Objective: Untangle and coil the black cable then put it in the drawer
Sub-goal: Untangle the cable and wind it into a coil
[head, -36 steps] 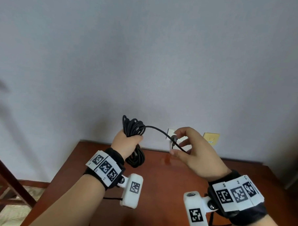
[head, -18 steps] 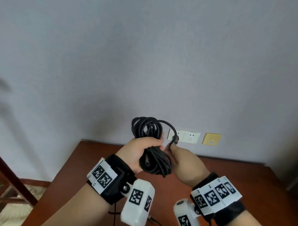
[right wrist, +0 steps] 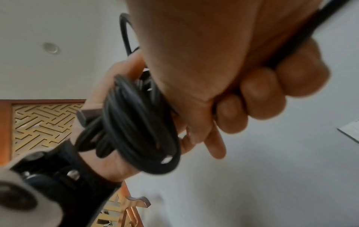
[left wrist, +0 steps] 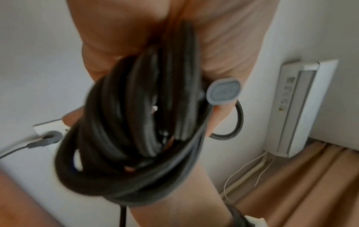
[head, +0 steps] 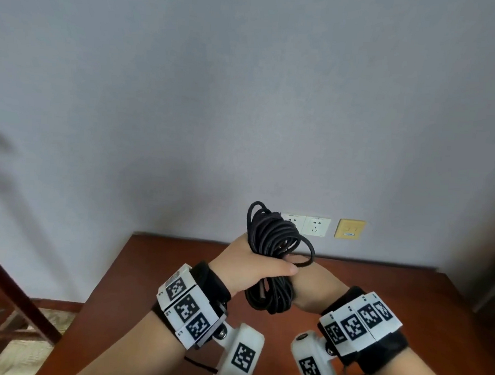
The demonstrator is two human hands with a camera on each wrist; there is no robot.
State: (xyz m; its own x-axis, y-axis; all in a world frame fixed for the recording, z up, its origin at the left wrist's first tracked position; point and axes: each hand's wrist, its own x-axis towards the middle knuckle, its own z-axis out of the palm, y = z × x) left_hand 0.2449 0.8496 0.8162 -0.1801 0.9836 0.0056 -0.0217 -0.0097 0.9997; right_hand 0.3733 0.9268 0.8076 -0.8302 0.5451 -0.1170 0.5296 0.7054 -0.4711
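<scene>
The black cable (head: 269,239) is wound into a thick coil and held upright above the brown table (head: 151,282). My left hand (head: 251,269) grips the coil round its middle, fingers curled over it. My right hand (head: 310,286) sits just behind and under the coil, touching the left. In the right wrist view my right hand (right wrist: 252,95) has its fingers curled round one strand of the cable (right wrist: 287,49), beside the coil (right wrist: 136,122). A grey connector end (left wrist: 223,93) sticks out of the coil (left wrist: 136,122) in the left wrist view. No drawer is in view.
White wall sockets (head: 314,225) and a yellow plate (head: 349,228) sit on the wall just above the table's far edge. A dark wooden frame (head: 12,290) stands at the left. A white air conditioner (left wrist: 291,107) stands in a corner.
My right hand carried the cable's free end leftward to the coil and now sits tucked against it. The stretched strand is gone; a small loop hangs at the coil's right.
</scene>
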